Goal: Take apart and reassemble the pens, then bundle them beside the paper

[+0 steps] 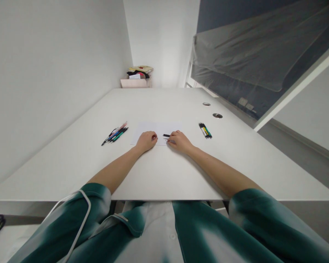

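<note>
Left hand (147,141): resting over the paper, fingers curled inward, thumb and fingertips close together; whether anything small is pinched there cannot be told.

Right hand (179,141): just across from the left, fingers bent, tips at a black piece (166,135); whether it grips or only touches this cannot be told.

Black piece: short, between the two hands, at the right fingertips. A thin dark piece (165,138) shows just on the near side of it, also by the right fingertips.

Paper (160,126): one white sheet, flat on the white counter (164,171), partly under both hands and reaching beyond them.

Pens (115,134): one loose bunch, well to the left of the left hand, lying slantwise; black, blue, green and pinkish colours.

Markers (205,130): one small group, to the right of the right hand, side by side; black, white, yellow and green.

Grommets (217,115): two, round, beyond the markers, farther from the hands.

Box (134,83): far beyond both hands, filled with assorted items.
</note>
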Demonstrator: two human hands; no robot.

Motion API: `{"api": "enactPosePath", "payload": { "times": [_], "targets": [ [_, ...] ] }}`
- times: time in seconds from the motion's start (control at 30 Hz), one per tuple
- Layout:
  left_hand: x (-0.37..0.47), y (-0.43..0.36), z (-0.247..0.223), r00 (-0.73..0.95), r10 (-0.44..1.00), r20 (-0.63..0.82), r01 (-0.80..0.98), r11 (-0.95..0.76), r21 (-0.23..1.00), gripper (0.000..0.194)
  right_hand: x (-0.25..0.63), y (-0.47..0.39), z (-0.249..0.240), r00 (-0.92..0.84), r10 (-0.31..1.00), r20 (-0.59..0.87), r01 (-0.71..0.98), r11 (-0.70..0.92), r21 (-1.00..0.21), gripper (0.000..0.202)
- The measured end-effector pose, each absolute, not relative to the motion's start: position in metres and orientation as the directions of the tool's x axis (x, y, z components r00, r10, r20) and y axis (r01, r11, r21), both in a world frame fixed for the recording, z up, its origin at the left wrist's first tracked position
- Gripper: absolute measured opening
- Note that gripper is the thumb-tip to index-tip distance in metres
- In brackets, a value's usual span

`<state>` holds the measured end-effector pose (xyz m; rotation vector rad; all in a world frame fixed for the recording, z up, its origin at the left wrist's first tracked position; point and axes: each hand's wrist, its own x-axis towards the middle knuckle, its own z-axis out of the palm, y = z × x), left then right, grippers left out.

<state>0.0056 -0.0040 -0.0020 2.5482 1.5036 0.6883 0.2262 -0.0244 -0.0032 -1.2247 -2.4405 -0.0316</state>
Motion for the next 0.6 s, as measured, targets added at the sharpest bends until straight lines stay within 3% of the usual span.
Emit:
{"api": "enactPosePath", "payload": {
  "times": [0.17,0.33,0.47,0.6],
  "targets": [
    [0.008,-0.004,-0.004,0.432,0.855,0.287,0.833,-0.501,0.236,0.019,0.224,-0.025,-0.002,-0.532,0.777,0.337,0.778,0.606,-0.167,0.018],
    [0.003,-0.003,-0.001,0.399,0.87,0.289,0.83,-0.477,0.289,0.025,0.234,-0.019,0.0,-0.462,0.791,0.4,0.792,0.571,-0.215,0.025],
    [-0.016,0.006,0.0,0.302,0.883,0.359,0.841,-0.424,0.336,0.035,0.258,-0.01,-0.004,-0.332,0.836,0.437,0.839,0.474,-0.269,0.03],
    [-0.038,0.017,-0.006,0.308,0.884,0.353,0.886,-0.401,0.233,0.036,0.28,-0.001,-0.012,-0.175,0.913,0.368,0.924,0.281,-0.26,0.038]
  ]
}}
